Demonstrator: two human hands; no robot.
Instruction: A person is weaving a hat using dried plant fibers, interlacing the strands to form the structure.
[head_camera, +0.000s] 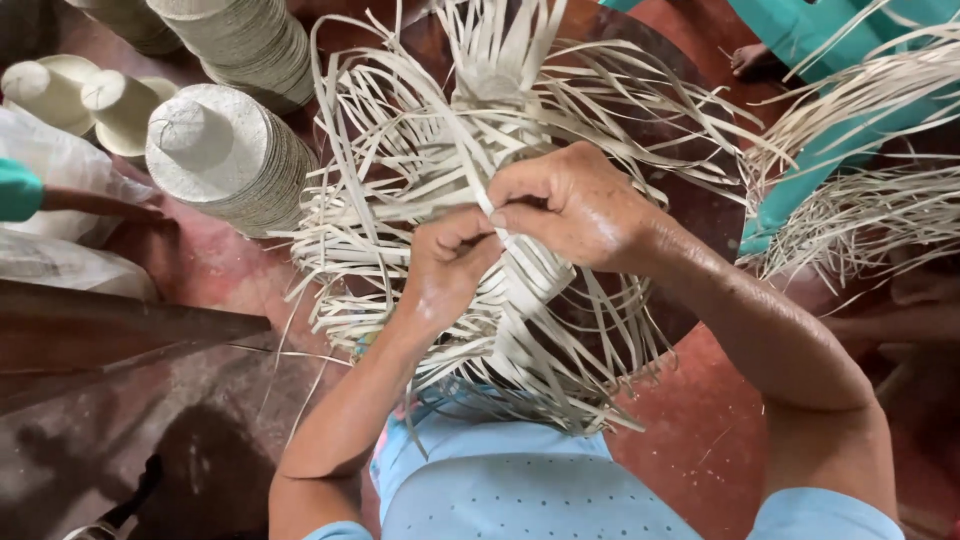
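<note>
We see a half-woven hat of pale flat straw strips (530, 270) in the middle of the scene, just under both hands, with its loose ends spreading out to every side. One flat strip (503, 228) runs between the two hands, its long axis going from far to near. The right hand (580, 205) pinches this strip between thumb and forefinger and lies on its right side. The left hand (450, 262) is clenched on the weave just beside it, on the left and nearer to us, touching the right thumb. The strips look thin, dry and stiff. To the far left stands a stack of finished pale woven hats (225, 155) on the reddish floor (700, 440). At the right, another bundle of loose straw (860, 200) lies over a turquoise cloth (800, 150).
</note>
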